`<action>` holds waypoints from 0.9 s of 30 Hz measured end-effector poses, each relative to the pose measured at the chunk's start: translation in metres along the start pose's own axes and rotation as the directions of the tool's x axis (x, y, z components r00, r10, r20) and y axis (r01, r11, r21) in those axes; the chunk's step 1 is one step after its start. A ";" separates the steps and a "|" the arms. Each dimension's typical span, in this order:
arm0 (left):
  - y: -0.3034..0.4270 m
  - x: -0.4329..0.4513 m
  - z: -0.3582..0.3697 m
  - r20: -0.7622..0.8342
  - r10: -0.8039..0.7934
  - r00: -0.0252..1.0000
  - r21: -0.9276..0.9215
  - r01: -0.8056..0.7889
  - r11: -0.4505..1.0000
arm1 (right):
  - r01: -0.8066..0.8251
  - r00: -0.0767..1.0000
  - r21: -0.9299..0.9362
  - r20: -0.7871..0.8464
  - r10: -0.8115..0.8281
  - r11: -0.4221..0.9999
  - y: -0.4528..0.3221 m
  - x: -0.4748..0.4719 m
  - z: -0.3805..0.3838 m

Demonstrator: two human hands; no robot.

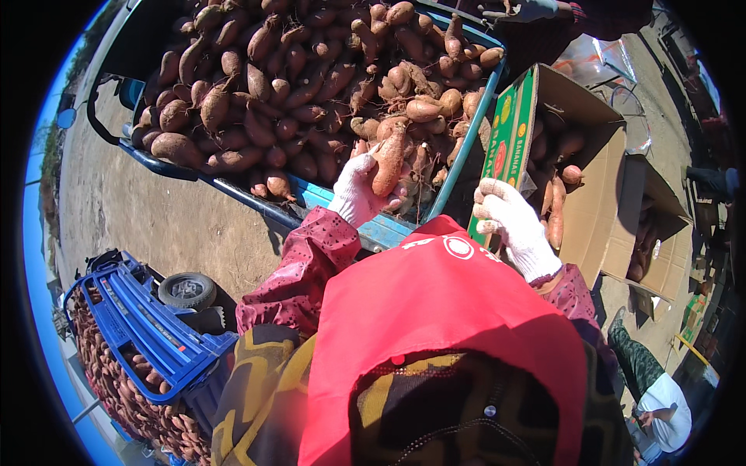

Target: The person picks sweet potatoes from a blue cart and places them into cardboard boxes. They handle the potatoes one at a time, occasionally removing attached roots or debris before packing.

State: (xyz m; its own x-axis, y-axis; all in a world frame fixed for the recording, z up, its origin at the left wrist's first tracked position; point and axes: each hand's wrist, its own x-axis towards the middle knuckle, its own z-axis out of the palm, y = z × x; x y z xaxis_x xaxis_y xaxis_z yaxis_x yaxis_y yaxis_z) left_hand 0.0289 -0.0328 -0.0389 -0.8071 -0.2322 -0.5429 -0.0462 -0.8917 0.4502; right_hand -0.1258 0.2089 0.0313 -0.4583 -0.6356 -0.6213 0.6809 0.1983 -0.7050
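A reddish-brown sweet potato (390, 163) is gripped in my left hand (358, 192), which wears a white knit glove. It is held over the near edge of a blue truck bed (317, 195) heaped with loose sweet potatoes (256, 128). My right hand (516, 224), gloved the same way, is beside the near side of a green banana carton (507, 134). Its fingers are half curled, and I cannot tell whether anything is inside them. More sweet potatoes (556, 204) lie in that carton.
Another cardboard box (670, 250) with sweet potatoes stands farther right. Across the bed, a person's gloved hand (533, 10) shows near clear plastic bags (600, 58). At lower left is a blue vehicle (157, 326) loaded with sweet potatoes. A person in white (670, 408) is at lower right.
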 end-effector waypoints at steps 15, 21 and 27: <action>-0.052 -0.025 0.092 0.065 0.470 0.880 0.818 -0.316 0.480 | 0.071 0.992 -0.509 0.125 -0.009 0.858 -0.008 -0.008 0.046; -0.058 -0.018 0.109 -0.133 0.495 0.859 0.665 -0.292 0.687 | -0.013 0.996 -0.384 0.073 0.044 0.923 0.012 0.008 0.028; -0.037 -0.007 0.097 -0.010 0.283 0.959 0.001 -0.283 0.959 | -0.142 0.940 0.443 0.341 -0.020 0.885 0.019 0.008 0.014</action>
State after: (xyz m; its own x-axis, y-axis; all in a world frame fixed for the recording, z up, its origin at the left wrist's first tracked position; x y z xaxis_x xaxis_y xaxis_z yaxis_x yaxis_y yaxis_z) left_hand -0.0208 0.0395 0.0168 -0.7814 -0.4789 -0.4002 0.1837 -0.7894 0.5858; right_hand -0.1088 0.1968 0.0176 -0.2494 -0.8558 -0.4532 0.9207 -0.0646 -0.3848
